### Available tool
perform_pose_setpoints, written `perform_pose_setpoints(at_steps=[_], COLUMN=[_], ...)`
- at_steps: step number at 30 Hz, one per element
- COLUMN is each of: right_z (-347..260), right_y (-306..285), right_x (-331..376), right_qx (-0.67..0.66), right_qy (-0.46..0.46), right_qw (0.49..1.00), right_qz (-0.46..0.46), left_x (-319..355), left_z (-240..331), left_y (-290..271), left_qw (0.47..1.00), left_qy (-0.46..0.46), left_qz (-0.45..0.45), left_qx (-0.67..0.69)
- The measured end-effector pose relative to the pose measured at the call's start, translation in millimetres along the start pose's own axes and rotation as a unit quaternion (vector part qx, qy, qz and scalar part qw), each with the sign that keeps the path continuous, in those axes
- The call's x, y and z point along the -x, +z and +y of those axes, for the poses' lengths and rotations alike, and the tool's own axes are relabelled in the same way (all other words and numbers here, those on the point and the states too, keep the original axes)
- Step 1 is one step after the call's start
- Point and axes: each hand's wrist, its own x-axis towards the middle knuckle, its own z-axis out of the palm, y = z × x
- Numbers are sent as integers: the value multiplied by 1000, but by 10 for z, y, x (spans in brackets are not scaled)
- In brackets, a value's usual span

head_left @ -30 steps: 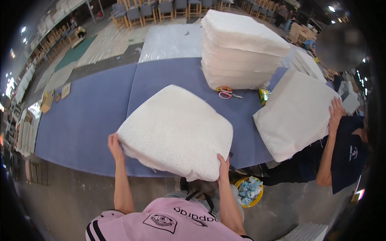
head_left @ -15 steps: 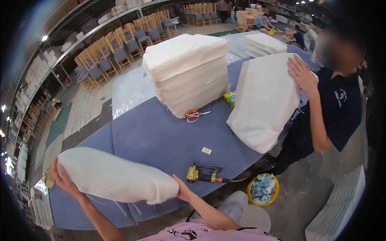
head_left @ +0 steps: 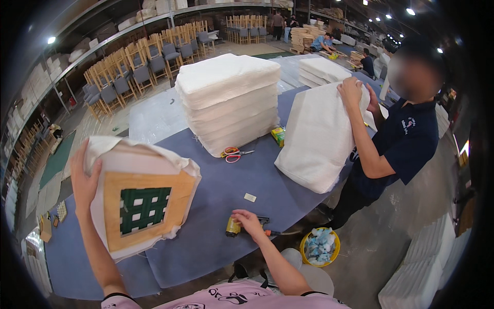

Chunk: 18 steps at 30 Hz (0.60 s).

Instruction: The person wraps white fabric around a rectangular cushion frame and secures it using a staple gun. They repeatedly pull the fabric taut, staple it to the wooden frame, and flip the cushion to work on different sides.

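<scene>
A white fabric-covered seat cushion (head_left: 98,216) stands tilted up on the left, its underside facing me. That underside shows a wooden frame (head_left: 180,193) around woven dark green webbing (head_left: 136,219), with loose white fabric along the edges. My left hand (head_left: 85,177) grips the cushion's upper left edge, thumb on the near face. My right hand (head_left: 248,222) is over a yellow and black staple gun (head_left: 233,227), fingers apart and partly covering the tool. Whether it touches the gun, I cannot tell.
A stack of white cushions (head_left: 229,103) stands on the blue table (head_left: 206,180), beside red-handled scissors (head_left: 234,154) and a small pale block (head_left: 250,197). At right, a co-worker (head_left: 406,134) handles another white cushion (head_left: 314,139). A yellow bucket of scraps (head_left: 320,247) sits on the floor.
The cushion has been tipped up, so its wooden underside now faces me. My right hand has let go of it and moved right to the staple gun. The co-worker's hands have shifted.
</scene>
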Motion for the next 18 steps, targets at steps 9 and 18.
perform_pose_setpoints(at_steps=[9,18], right_z=[963,380], right_y=[432,315], right_x=[606,705], right_qx=[18,87], right_qy=[125,-18], right_qw=[990,991], right_qz=[-69,-100], left_x=[348,54], left_z=[62,812], left_y=[191,382], left_qw=[969,961], left_qy=[-58,57], left_qz=[-202,-272], left_qx=[129,-17])
